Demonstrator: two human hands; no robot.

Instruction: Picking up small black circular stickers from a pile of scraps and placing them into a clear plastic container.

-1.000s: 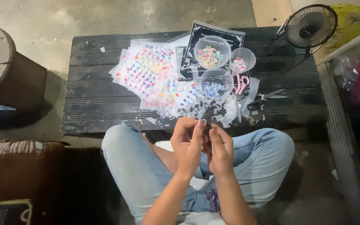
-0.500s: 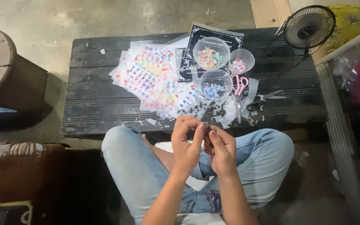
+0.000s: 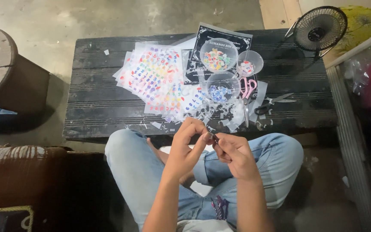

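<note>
Hands meet over lap: left hand (image 3: 185,148) and right hand (image 3: 233,154) both pinched shut on tiny dark piece (image 3: 214,138) between fingertips. Beyond fingers: sticker sheets (image 3: 155,77) mostly uncut, three bowls (image 3: 218,55) partly filled, pink scissors (image 3: 247,92) idle. Judging early-to-mid progress.

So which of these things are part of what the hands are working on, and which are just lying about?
In use:
left hand and right hand, pinching a tiny dark piece
colourful letter sticker sheets
three clear round bowls of small bits
pink-handled scissors

Lying about:
small black desk fan
black-handled scissors
round wooden stool
</note>
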